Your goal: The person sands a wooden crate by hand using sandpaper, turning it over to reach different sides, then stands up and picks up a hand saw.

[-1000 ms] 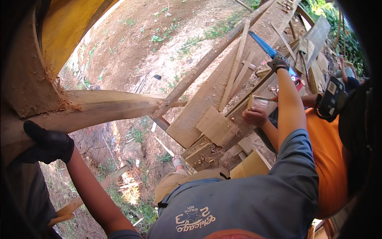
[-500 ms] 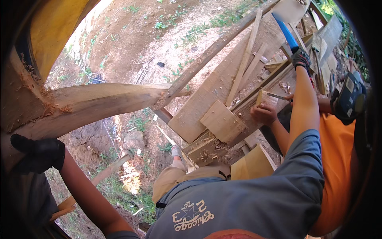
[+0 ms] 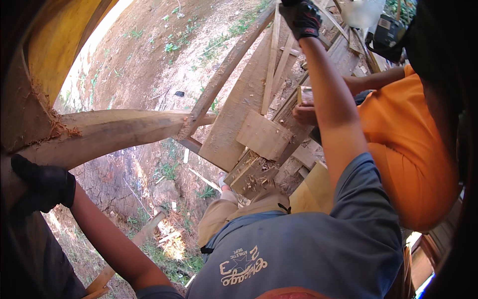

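Note:
My left hand (image 3: 45,184), in a black glove, grips the lower edge of a thick curved wooden beam (image 3: 124,127) at the left; its fingertips are partly lost in the dark rim. Wood fibres cling to the beam's joint. My right hand (image 3: 302,21), gloved in black, is raised at the top edge with its fingers closed. The long blue tool it held a moment ago now lies outside the picture, and its kind cannot be made out. Below that arm, a co-worker's bare hand (image 3: 304,114) holds a small wood block (image 3: 305,94).
A co-worker in orange clothing (image 3: 406,149) sits close at my right. Boards (image 3: 264,134) and planks strewn with shavings lie ahead. A slanting pole (image 3: 229,65) meets the beam's end. A whitish bucket (image 3: 358,12) stands at the far right; yellow material (image 3: 64,40) hangs at upper left.
My right hand has swung up and left, taking the blue tool out of view. The view has shifted, showing more of the co-worker's orange clothing. My left hand stays at the beam.

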Tool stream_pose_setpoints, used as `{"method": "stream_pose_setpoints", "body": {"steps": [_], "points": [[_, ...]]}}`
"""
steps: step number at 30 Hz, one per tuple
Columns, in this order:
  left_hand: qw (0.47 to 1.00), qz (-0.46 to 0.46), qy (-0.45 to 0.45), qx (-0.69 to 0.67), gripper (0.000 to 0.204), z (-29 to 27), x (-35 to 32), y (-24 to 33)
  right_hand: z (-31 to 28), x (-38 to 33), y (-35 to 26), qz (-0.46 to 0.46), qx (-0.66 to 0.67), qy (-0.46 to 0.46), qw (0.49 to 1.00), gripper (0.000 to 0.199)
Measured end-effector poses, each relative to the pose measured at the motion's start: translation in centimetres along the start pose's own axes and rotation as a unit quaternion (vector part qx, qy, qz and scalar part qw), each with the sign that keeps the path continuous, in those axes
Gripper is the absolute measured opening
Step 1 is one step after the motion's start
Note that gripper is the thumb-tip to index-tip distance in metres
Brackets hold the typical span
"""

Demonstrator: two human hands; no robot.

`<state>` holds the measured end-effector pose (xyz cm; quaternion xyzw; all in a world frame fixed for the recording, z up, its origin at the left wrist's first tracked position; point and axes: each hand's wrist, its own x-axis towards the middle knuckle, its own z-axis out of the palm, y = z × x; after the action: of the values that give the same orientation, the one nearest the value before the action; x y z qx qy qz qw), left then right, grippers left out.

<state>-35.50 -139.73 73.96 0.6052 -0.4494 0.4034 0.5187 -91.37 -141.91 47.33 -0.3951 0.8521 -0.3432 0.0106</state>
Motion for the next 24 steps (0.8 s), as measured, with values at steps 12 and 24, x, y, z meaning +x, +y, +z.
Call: {"method": "stream_pose_setpoints", "body": {"steps": [12,24], "points": [[0.993,0.007,-0.057,-0.106,0.124,-0.5,-1.0,3.7,-7.5,-26.3,-0.8,0.184,0.299,-0.401,0.846,0.055],[0.931,0.137,0.017,-0.338,0.117,-2.1,1.4,2.8,-19.9,-56.2,-1.1,0.387,0.441,-0.253,0.769,0.032]]}}
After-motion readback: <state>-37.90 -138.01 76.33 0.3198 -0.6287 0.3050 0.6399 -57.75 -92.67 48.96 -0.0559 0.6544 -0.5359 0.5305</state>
